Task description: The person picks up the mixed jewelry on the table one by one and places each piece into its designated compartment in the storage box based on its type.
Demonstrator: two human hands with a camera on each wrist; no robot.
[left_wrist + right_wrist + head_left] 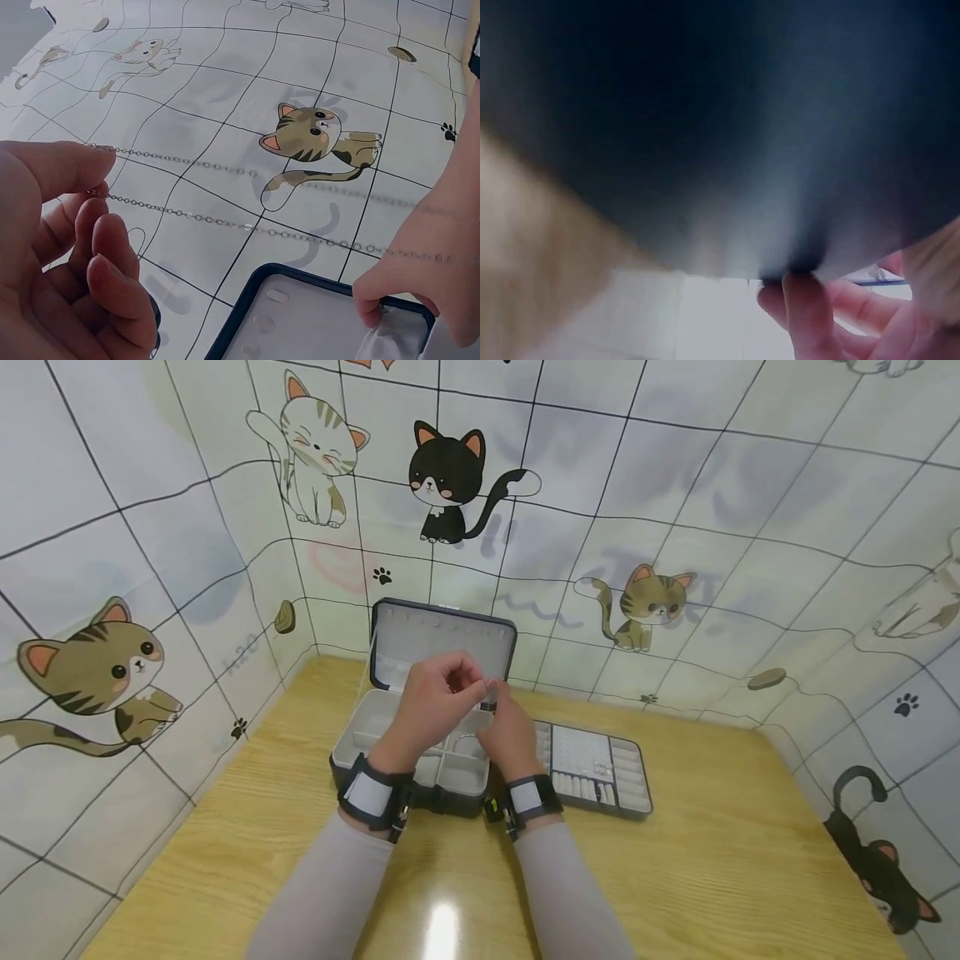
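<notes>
A fine silver necklace (pixel 247 227) hangs in two strands from my left hand (pixel 438 697), pinched between thumb and fingers in the left wrist view. Its lower part blurs across my right hand (pixel 513 731) there. My right hand reaches to the lower right corner of the raised lid (pixel 442 639) of a jewelry box (pixel 341 768), where its bent fingers pinch the edge of a pale gathered pocket (pixel 394 337). Both hands are close together in the head view, over the box's right side. A dark blur fills most of the right wrist view, with bent fingers (pixel 810 315) below it.
Beside the box lies a jewelry tray (pixel 637 816) with compartments, ring rolls and small earrings. A thin looped piece (pixel 467 742) sits in a box compartment. The wooden table (pixel 697 868) meets a cat-printed wall covering (pixel 555 560) behind and at both sides.
</notes>
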